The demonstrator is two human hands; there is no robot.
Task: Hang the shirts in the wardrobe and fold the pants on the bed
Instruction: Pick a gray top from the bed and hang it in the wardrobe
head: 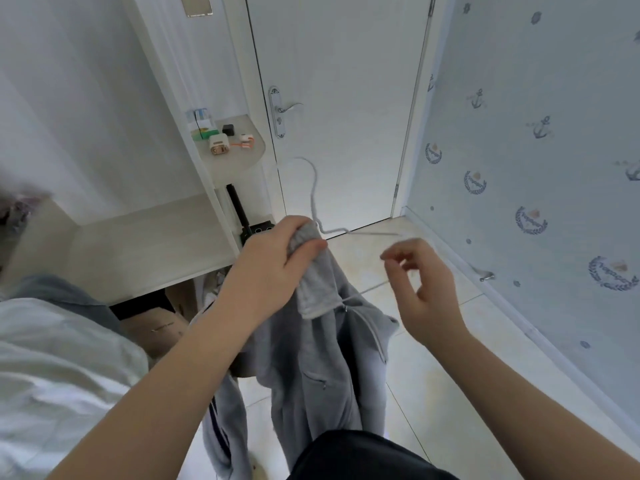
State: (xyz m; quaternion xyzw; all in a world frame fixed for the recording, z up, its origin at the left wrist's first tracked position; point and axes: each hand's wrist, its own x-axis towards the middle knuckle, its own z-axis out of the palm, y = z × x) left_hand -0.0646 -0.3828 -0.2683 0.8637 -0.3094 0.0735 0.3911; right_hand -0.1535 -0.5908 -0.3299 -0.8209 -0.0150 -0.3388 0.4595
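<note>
Gripping the collar of the grey top (322,358) against the white hanger (313,188), the left hand (273,261) is holding it up right of the wardrobe (149,233) while the right hand (426,289) is hovering loose, grasping nothing (hanger seemingly half in, hanging not yet done).

**Door, Shelf Clutter and Anchor Wallpaper**

Beyond the left hand's fingers (294,225) stood a closed white door (346,81) with a silver lever handle (289,107). Up and left of those fingers, a rounded shelf (242,162) carried a white charger (219,144), a black cube (228,129) and a green item (202,134). Just left of them rose a black post (239,209). Right of the right hand's fingers (415,245) ran pale blue wallpaper (519,161) printed with anchors, with a metal door stop (486,275) low on its skirting. Pale floor tiles (433,358) lay below. A cardboard box (152,327) sat lower left.
</note>
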